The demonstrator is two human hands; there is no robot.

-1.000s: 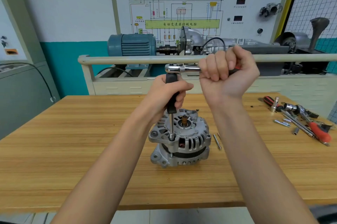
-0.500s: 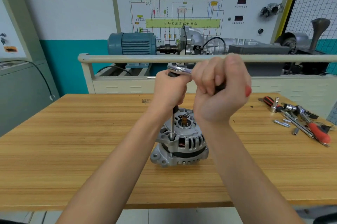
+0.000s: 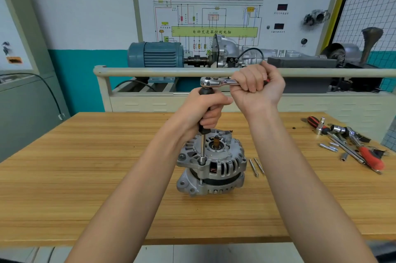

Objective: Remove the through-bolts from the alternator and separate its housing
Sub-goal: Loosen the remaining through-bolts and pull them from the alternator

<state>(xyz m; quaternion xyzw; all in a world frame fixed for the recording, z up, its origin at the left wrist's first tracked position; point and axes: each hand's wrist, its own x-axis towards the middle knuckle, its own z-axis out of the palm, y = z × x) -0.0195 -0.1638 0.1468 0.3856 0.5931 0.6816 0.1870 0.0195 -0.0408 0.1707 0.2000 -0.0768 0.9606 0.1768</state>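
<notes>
Left hand gripping the extension, right hand cranking the ratchet; alternator is looking heavy and rigid, so I'm guessing grab the housing.

Single head-worn view looks forward and down, close over the workbench.
</notes>
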